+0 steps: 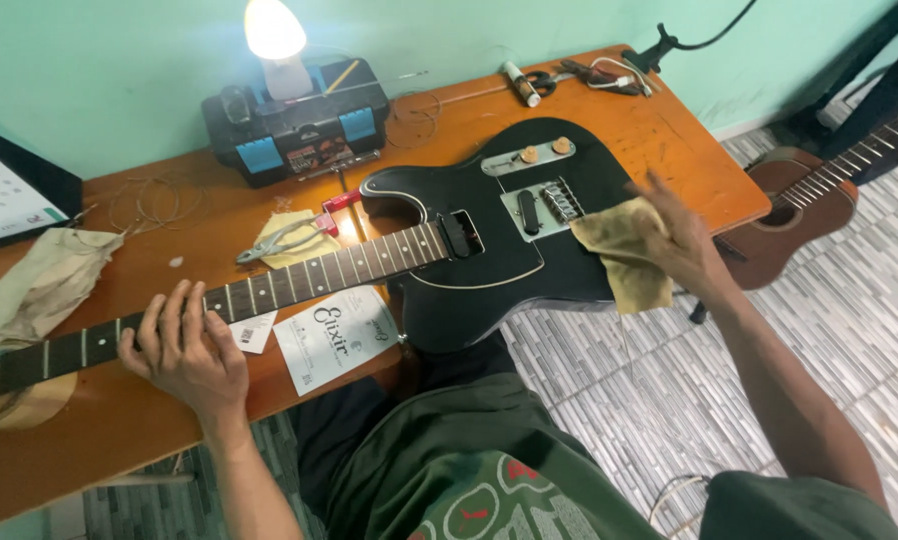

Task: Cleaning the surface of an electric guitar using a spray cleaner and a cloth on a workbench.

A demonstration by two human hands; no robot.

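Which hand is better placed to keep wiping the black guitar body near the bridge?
Right. The right hand already holds the yellow cloth on the guitar body. The left hand grips the neck.

1. A bare lamp [275, 30] at the top of the view burns white — its bulb is blown out, with no detail left in it.
2. Its glow spreads over the green wall [119, 70] behind it and fades toward the corners.
3. The black guitar body [489, 230] carries soft sheen along its edge.
4. The right hand [681, 240] is slightly motion-blurred.
5. Wide-angle bending curves the table edge [299, 395] — straight lines bow near the borders.
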